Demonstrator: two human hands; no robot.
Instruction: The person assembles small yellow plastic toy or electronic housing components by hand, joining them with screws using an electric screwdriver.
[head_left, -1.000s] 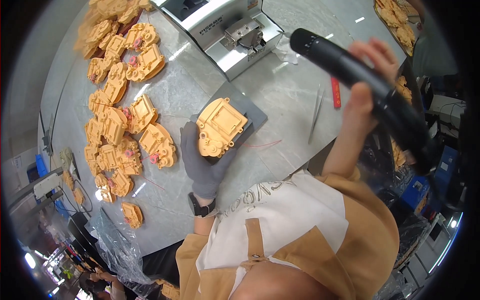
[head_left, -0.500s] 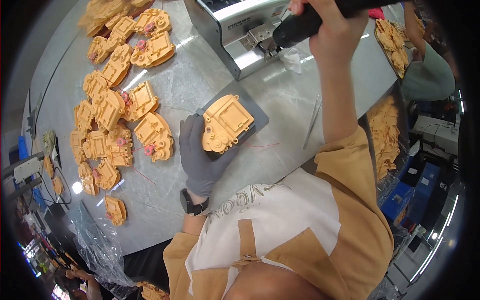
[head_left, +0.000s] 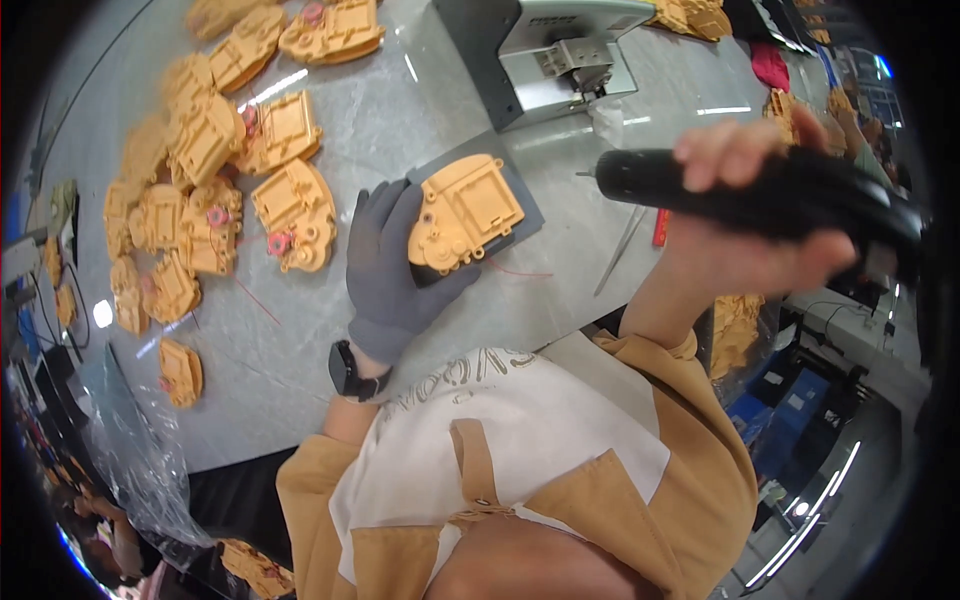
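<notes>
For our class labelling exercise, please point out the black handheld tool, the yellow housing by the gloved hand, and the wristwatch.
Black handheld tool (head_left: pixel 785 205), head view: middle of its body.
Yellow housing (head_left: pixel 480 209), head view: its recessed rectangular panel.
Wristwatch (head_left: pixel 344 369), head view: its dark face.

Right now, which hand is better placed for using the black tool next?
Probably the right hand: it grips the black tool, tip towards the yellow part. The left hand cups that part's edge.

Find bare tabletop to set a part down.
Bare: between the lone orange housing and the wristwatch; also between the grey plate and the tweezers, beyond the red wire. Crowded: upper left, with clustered orange housings.
</notes>
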